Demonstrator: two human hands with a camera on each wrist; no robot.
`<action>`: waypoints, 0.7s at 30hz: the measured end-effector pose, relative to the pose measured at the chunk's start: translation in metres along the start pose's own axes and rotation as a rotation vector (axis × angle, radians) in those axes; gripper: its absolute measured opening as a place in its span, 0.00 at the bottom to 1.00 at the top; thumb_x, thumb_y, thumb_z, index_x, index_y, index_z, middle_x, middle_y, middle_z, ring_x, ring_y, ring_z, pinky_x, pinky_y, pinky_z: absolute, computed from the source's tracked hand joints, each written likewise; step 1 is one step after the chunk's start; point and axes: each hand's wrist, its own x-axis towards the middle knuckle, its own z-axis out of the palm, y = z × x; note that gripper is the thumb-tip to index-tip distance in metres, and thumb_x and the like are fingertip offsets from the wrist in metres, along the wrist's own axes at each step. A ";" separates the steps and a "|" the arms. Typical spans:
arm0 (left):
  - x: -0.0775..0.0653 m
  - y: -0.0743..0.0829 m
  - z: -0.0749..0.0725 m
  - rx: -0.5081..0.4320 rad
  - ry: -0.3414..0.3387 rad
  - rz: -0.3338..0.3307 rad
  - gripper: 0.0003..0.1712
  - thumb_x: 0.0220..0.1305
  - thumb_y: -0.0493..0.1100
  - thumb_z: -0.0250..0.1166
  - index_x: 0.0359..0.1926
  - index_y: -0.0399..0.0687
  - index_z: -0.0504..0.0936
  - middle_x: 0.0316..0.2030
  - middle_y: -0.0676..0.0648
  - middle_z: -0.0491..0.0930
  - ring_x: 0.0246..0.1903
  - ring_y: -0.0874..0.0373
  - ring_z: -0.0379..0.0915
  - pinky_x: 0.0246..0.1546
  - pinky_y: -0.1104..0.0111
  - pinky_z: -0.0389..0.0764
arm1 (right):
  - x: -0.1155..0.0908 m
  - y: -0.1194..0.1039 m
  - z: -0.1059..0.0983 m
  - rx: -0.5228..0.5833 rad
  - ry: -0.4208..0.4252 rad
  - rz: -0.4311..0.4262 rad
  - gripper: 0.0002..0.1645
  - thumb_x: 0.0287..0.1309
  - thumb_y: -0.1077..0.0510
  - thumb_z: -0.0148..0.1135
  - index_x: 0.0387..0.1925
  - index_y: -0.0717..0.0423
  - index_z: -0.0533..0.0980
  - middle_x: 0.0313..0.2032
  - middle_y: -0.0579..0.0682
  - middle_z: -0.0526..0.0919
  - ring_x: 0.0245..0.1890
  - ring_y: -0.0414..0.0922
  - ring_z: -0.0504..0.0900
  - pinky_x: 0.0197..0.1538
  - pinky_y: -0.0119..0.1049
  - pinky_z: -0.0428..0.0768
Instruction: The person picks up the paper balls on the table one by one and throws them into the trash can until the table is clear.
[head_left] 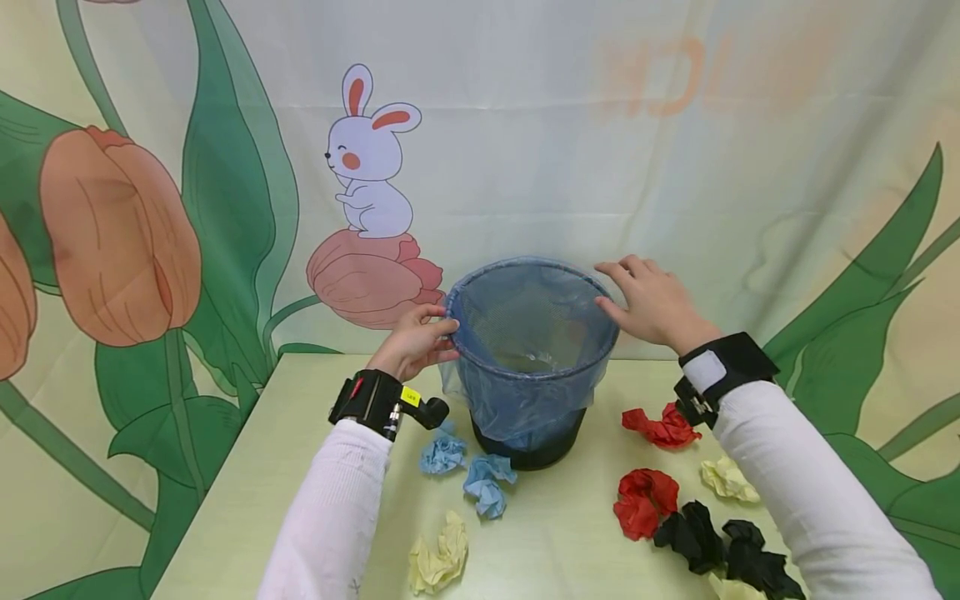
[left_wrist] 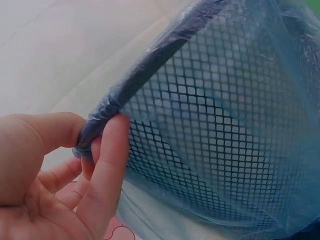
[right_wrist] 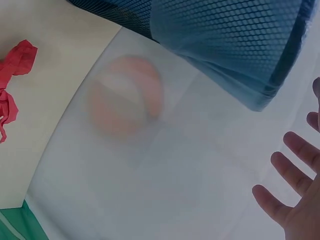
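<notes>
A black mesh wastebasket (head_left: 542,457) stands upright on the table. Its inside is lined with a thin blue plastic bag (head_left: 517,404), folded over the rim and hanging loosely down the outside. At the basket's left side, my left hand (head_left: 416,343) pinches the bag-covered rim (left_wrist: 131,82) between thumb and fingers. My right hand (head_left: 651,302) is beside the rim's right side, fingers spread and relaxed, holding nothing. The right wrist view shows these spread fingers (right_wrist: 292,172) apart from the bag's lower edge.
Crumpled blue papers (head_left: 487,486) lie by the basket's base, and a yellow one (head_left: 439,554) lies nearer. To the right are red papers (head_left: 645,502), black papers (head_left: 692,537) and a yellow paper (head_left: 729,479). A printed curtain (head_left: 510,167) hangs behind the table (head_left: 255,500).
</notes>
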 end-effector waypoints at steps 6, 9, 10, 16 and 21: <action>0.000 0.000 -0.001 0.000 0.006 0.002 0.23 0.66 0.39 0.55 0.59 0.45 0.60 0.55 0.45 0.62 0.31 0.56 0.66 0.33 0.70 0.82 | -0.005 0.008 0.006 0.004 -0.008 0.054 0.29 0.62 0.45 0.52 0.61 0.52 0.66 0.49 0.59 0.71 0.47 0.58 0.71 0.38 0.53 0.75; 0.000 0.000 0.000 0.001 0.009 0.001 0.23 0.66 0.39 0.55 0.59 0.45 0.60 0.54 0.44 0.63 0.31 0.56 0.67 0.33 0.70 0.82 | -0.008 0.012 0.010 0.020 -0.022 0.092 0.28 0.62 0.46 0.52 0.60 0.53 0.65 0.50 0.60 0.70 0.48 0.59 0.71 0.40 0.54 0.75; 0.000 0.000 0.000 -0.001 0.010 0.001 0.23 0.66 0.39 0.55 0.59 0.45 0.60 0.54 0.44 0.63 0.31 0.56 0.67 0.33 0.70 0.82 | -0.009 0.014 0.012 0.023 -0.026 0.107 0.28 0.62 0.47 0.51 0.60 0.54 0.65 0.50 0.61 0.70 0.48 0.60 0.71 0.40 0.54 0.75; -0.001 0.000 0.000 -0.011 0.006 0.004 0.23 0.66 0.38 0.55 0.59 0.45 0.60 0.56 0.45 0.62 0.30 0.57 0.67 0.32 0.70 0.82 | -0.017 0.023 0.020 0.033 -0.040 0.187 0.26 0.63 0.49 0.50 0.60 0.56 0.66 0.51 0.63 0.69 0.48 0.62 0.70 0.39 0.55 0.75; -0.002 0.001 0.000 -0.010 0.006 -0.001 0.23 0.66 0.38 0.55 0.60 0.45 0.60 0.53 0.45 0.62 0.30 0.57 0.67 0.32 0.70 0.82 | -0.026 0.025 0.029 0.028 -0.053 0.205 0.25 0.63 0.49 0.49 0.58 0.56 0.67 0.51 0.64 0.69 0.48 0.63 0.70 0.40 0.57 0.76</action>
